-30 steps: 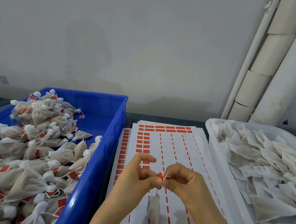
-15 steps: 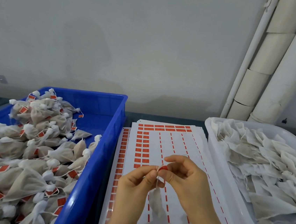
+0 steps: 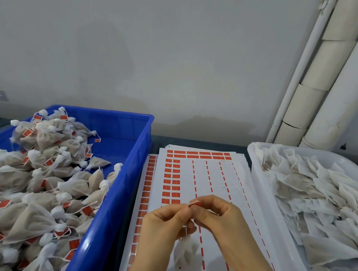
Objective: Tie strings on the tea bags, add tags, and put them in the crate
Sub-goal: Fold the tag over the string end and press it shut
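Red tag (image 3: 194,203) sits pinched between my left hand (image 3: 159,232) and right hand (image 3: 228,226); bag (image 3: 184,249) hangs straight down, string seemingly vertical. Crate (image 3: 109,205) lies at nine o'clock, nearer my left.

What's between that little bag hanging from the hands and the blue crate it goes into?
Nothing visible blocks it. The tea bag dangles over the tag sheets, just right of the blue crate; only the crate's near wall must be cleared, and its top is open.
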`<action>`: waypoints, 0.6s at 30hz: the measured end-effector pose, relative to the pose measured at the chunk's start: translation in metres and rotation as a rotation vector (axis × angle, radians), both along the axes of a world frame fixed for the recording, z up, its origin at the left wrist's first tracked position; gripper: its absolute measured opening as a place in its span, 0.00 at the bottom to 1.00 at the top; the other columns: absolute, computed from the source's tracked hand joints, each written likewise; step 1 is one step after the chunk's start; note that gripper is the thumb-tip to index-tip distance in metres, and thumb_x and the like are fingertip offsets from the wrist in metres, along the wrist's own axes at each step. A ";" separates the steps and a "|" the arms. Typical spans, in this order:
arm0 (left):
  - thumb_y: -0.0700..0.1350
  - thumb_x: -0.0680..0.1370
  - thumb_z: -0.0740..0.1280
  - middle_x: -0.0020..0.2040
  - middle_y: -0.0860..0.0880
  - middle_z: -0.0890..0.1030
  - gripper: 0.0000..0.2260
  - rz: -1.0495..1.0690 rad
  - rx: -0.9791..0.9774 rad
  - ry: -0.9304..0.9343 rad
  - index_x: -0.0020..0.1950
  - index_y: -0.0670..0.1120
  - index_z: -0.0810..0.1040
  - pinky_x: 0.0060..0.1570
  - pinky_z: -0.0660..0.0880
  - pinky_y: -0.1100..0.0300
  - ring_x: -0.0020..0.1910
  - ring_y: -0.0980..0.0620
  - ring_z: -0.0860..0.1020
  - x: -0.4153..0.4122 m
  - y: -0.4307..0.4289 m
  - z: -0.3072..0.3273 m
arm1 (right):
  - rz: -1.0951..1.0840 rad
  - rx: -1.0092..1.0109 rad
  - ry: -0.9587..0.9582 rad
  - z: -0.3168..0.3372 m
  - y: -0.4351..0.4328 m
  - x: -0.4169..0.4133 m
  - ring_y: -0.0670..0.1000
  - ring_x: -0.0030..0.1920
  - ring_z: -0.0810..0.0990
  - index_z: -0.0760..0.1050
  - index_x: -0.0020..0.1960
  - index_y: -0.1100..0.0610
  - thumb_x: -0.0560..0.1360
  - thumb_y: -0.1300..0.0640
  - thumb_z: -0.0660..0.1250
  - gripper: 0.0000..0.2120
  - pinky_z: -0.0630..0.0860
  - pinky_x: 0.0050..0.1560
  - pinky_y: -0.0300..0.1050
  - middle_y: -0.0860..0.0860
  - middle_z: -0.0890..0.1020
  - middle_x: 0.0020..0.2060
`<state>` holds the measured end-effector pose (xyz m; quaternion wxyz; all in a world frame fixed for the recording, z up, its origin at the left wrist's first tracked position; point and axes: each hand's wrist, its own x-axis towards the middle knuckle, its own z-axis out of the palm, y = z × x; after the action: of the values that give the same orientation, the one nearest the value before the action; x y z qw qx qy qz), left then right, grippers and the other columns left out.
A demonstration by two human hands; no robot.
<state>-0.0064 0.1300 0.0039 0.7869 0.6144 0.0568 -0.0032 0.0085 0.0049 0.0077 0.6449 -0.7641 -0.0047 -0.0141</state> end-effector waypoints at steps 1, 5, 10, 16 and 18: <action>0.47 0.66 0.69 0.34 0.48 0.84 0.05 0.015 0.025 -0.006 0.33 0.52 0.85 0.32 0.78 0.63 0.33 0.50 0.83 0.001 0.000 0.001 | 0.016 0.061 0.029 -0.002 0.000 -0.001 0.45 0.43 0.83 0.80 0.46 0.48 0.67 0.49 0.71 0.08 0.80 0.49 0.40 0.42 0.84 0.41; 0.46 0.70 0.68 0.33 0.52 0.83 0.04 0.050 0.187 -0.098 0.37 0.53 0.82 0.32 0.77 0.68 0.32 0.53 0.81 0.001 -0.001 0.002 | -0.050 0.086 0.018 -0.008 0.000 -0.003 0.47 0.43 0.83 0.80 0.45 0.48 0.68 0.49 0.70 0.07 0.80 0.47 0.38 0.42 0.84 0.40; 0.46 0.76 0.66 0.34 0.56 0.81 0.08 0.123 0.488 -0.201 0.39 0.58 0.77 0.39 0.78 0.67 0.36 0.54 0.80 -0.001 -0.005 -0.002 | -0.140 -0.062 -0.141 -0.007 0.008 -0.008 0.37 0.40 0.80 0.77 0.42 0.47 0.72 0.51 0.67 0.02 0.73 0.34 0.25 0.35 0.81 0.35; 0.44 0.78 0.65 0.39 0.57 0.79 0.11 0.127 0.612 -0.221 0.38 0.58 0.72 0.44 0.78 0.67 0.41 0.55 0.79 -0.002 -0.003 -0.001 | -0.114 -0.074 -0.164 -0.007 0.013 -0.012 0.36 0.40 0.79 0.78 0.42 0.46 0.71 0.53 0.69 0.03 0.73 0.36 0.24 0.36 0.82 0.35; 0.44 0.78 0.64 0.38 0.57 0.79 0.12 0.120 0.588 -0.210 0.38 0.58 0.73 0.44 0.77 0.67 0.41 0.55 0.79 -0.005 -0.003 0.001 | -0.117 -0.108 -0.173 -0.005 0.014 -0.012 0.34 0.40 0.78 0.78 0.40 0.48 0.72 0.55 0.69 0.04 0.71 0.36 0.23 0.36 0.81 0.34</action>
<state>-0.0116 0.1272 0.0051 0.5760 0.8081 0.0100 0.1233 -0.0040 0.0187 0.0024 0.5981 -0.7926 -0.0163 -0.1173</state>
